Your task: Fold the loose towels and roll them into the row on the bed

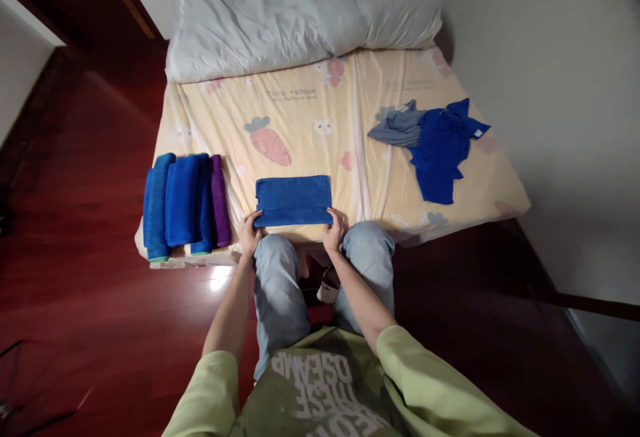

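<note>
Blue rectangular terry towel: folded flat, long side across, lying on the near edge of the bed just in front of the knees, with a fold line running along its length.
Left hand: at the near left corner of the towel, fingers curled over the edge and pinching the cloth.
Right hand: at the near right corner, fingers bent onto the edge and pinching it in the same way.
Cream cartoon-print bed sheet: carrot and animal pictures, stretched over the mattress, carrying all the cloths.
Row of folded blue towels: at the left near corner of the bed, side by side and touching, well apart from the held towel.
Purple folded towel: last in that row, on the side nearest the left hand.
Crumpled dark blue cloth: unfolded, on the right part of the bed, well apart from the right hand.
Grey crumpled cloth: touching the dark blue one on its left.
White rumpled duvet: bunched across the far end of the bed.
Dark red wooden floor: glossy, around the bed.
Light blue jeans: knees up against the bed's near edge, below both hands.
</note>
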A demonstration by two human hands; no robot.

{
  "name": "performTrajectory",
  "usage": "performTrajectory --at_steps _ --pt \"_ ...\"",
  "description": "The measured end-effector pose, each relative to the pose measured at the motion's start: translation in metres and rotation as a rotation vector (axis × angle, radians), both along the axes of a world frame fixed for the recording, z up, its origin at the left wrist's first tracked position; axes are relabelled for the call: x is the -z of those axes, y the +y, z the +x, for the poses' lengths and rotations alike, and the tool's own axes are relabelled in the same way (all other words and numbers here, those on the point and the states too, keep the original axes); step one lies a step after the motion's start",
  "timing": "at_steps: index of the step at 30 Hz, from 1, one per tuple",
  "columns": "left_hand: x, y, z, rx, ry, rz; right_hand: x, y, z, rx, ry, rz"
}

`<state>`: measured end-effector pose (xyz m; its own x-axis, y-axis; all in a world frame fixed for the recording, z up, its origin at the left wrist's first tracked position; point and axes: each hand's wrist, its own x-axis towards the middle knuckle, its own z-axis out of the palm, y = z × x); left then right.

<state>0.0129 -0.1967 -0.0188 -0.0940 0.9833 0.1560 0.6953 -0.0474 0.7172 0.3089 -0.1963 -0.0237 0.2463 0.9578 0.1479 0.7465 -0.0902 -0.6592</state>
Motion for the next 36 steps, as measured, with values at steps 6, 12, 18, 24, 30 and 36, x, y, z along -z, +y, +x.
performTrajectory --at_steps 6,12,18,24,30,36 --pt "0.006 0.004 -0.003 -0.117 -0.054 -0.03 -0.001 0.003 0.001 0.07 0.085 -0.078" --pt "0.016 0.006 -0.005 -0.233 -0.082 -0.039 0.01 0.009 0.003 0.139 0.073 -0.114" --pt "0.022 0.008 -0.006 -0.261 -0.122 0.019 0.02 0.013 0.004 0.179 0.126 0.04" --pt "0.018 0.007 -0.003 -0.302 -0.158 0.023 0.02 0.015 0.003 0.176 0.191 0.046" --pt "0.011 0.005 0.001 -0.357 -0.183 0.024 0.011 0.02 0.004 0.16 0.235 0.037" --pt "0.007 0.002 0.007 -0.409 -0.144 0.072 0.009 0.029 0.006 0.158 0.273 0.029"
